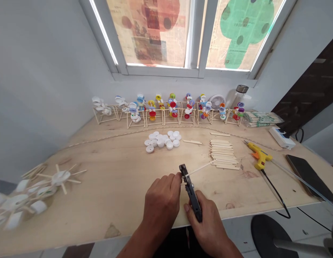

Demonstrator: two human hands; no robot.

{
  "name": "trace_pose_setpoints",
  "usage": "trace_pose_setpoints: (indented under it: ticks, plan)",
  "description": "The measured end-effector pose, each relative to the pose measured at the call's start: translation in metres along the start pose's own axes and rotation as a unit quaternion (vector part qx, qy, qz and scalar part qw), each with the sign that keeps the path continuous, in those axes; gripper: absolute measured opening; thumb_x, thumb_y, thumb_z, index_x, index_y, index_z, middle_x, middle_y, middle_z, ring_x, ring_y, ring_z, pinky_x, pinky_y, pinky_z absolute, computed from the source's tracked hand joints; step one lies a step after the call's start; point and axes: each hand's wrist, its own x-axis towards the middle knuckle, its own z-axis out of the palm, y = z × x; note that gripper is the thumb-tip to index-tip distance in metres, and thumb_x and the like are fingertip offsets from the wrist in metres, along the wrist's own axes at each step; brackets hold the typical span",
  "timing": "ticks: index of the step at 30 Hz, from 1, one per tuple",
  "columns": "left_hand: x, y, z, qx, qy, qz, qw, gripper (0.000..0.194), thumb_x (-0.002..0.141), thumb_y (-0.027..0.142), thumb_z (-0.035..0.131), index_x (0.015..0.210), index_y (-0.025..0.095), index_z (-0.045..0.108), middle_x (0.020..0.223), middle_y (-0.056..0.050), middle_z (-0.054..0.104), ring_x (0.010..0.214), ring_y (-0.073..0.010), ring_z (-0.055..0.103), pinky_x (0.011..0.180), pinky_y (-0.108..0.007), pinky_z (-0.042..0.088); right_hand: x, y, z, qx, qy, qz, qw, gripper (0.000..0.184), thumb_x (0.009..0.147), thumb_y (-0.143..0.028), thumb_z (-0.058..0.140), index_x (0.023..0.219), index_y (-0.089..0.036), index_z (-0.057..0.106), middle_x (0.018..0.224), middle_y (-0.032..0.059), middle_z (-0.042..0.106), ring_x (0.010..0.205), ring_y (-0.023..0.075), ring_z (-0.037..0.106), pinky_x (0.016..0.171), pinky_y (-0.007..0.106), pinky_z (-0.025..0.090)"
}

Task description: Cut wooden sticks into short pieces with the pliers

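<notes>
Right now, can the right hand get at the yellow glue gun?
Probably yes: the glue gun lies off to the same side, bare tabletop between. But the right hand grips the black hand tool, so that likely has to go down first.

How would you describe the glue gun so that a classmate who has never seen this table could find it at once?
Start at the wooden table under the window and look to its right side. The glue gun lies between the rows of pale sticks and the dark phone. It alone there is bright yellow, with an orange trigger.
</notes>
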Motion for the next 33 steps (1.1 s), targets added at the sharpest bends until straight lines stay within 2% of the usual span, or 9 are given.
trace_pose_setpoints:
  ticks: [5, 9, 13, 18, 27, 33]
  plan:
    - [0.003, -0.001, 0.007, 0.014, 0.039, 0.004, 0.999, 0.018, 0.081, 0.009, 0.04, 0.088, 0.015, 0.056, 0.063, -0.002, 0.053, 0.056, -0.017, 0.048, 0.053, -0.029, 0.035, 0.003, 0.001, 0.001, -0.001, 0.016, -0.012, 1.0, 0.016, 0.082, -0.032, 0.047, 0.074, -0.019, 0.05, 0.059, -0.0003, 0.058, 0.055, 0.015, 0.054, 0.051, 0.023, 0.035]
    - [0.001, -0.003, 0.006, 0.022, 0.023, 0.0, 0.999, 0.018, 0.08, 0.008, 0.041, 0.088, 0.015, 0.055, 0.064, -0.002, 0.054, 0.056, -0.0166, 0.049, 0.052, -0.028, 0.035, 0.004, 0.001, 0.0, -0.002, 0.0, -0.003, 1.0, 0.016, 0.083, -0.032, 0.046, 0.075, -0.019, 0.049, 0.062, 0.0006, 0.06, 0.057, 0.0156, 0.056, 0.056, 0.024, 0.037]
    - [-0.003, -0.003, 0.001, 0.039, 0.004, 0.005, 0.999, 0.026, 0.077, 0.005, 0.042, 0.098, 0.013, 0.054, 0.071, -0.003, 0.057, 0.059, -0.0165, 0.051, 0.055, -0.028, 0.038, 0.002, 0.002, 0.0, -0.003, -0.009, -0.006, 1.0, 0.015, 0.082, -0.033, 0.046, 0.075, -0.02, 0.048, 0.063, 0.0008, 0.06, 0.058, 0.0164, 0.056, 0.056, 0.024, 0.038]
    - [-0.004, 0.005, -0.004, 0.054, 0.014, -0.008, 0.998, 0.031, 0.076, 0.002, 0.04, 0.102, 0.012, 0.053, 0.075, -0.004, 0.058, 0.061, -0.0168, 0.052, 0.058, -0.03, 0.04, 0.001, 0.004, 0.001, -0.002, -0.013, 0.001, 1.0, 0.016, 0.083, -0.034, 0.045, 0.074, -0.02, 0.047, 0.062, 0.0004, 0.058, 0.057, 0.0164, 0.055, 0.055, 0.025, 0.037]
    - [-0.002, 0.016, -0.006, 0.035, 0.02, -0.043, 0.998, 0.027, 0.079, 0.005, 0.04, 0.1, 0.014, 0.054, 0.074, -0.003, 0.059, 0.062, -0.0158, 0.054, 0.057, -0.028, 0.039, -0.001, 0.005, 0.0, 0.029, -0.002, -0.006, 1.0, 0.017, 0.082, -0.034, 0.046, 0.073, -0.02, 0.048, 0.063, 0.0001, 0.059, 0.059, 0.0167, 0.055, 0.056, 0.024, 0.036]
    - [-0.006, 0.009, -0.002, 0.046, 0.047, 0.001, 0.998, 0.024, 0.08, 0.007, 0.041, 0.1, 0.013, 0.053, 0.068, -0.001, 0.057, 0.059, -0.0149, 0.053, 0.053, -0.026, 0.037, -0.005, 0.003, -0.004, 0.031, -0.005, -0.006, 0.999, 0.013, 0.081, -0.032, 0.047, 0.076, -0.02, 0.049, 0.063, -0.0008, 0.058, 0.057, 0.0164, 0.054, 0.054, 0.024, 0.035]
